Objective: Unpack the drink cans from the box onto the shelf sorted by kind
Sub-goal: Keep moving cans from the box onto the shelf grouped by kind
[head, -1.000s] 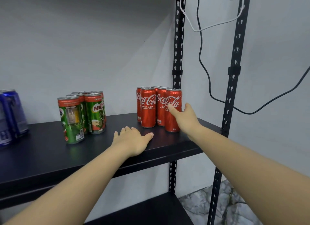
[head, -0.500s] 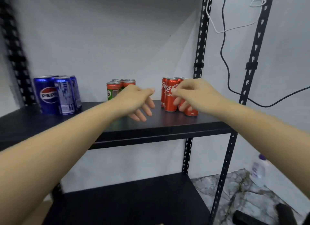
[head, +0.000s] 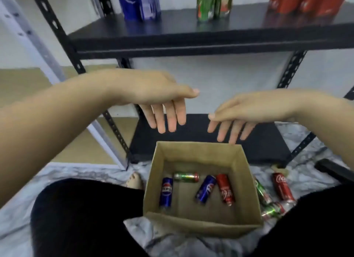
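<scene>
An open cardboard box [head: 247,182] stands on the floor below me. Inside lie two blue Pepsi cans [head: 166,192] [head: 206,188], a green Milo can [head: 186,177] and a red Coca-Cola can [head: 225,189]. On the black shelf [head: 191,38] above stand blue Pepsi cans [head: 138,3] at left, green Milo cans [head: 213,2] in the middle and red Coca-Cola cans [head: 302,0] at right. My left hand [head: 155,95] and my right hand [head: 247,111] hang empty above the box's far rim, fingers spread and pointing down.
Outside the box to its right, on the marbled floor, lie a red Coca-Cola can [head: 282,186] and green cans [head: 263,192]. The lower black shelf [head: 191,139] is just behind the box. My dark-clothed legs [head: 80,214] flank the box.
My view has dropped from the upper shelf to the box on the floor. Both hands left the shelf and the Coca-Cola cans and came down, empty, over the box.
</scene>
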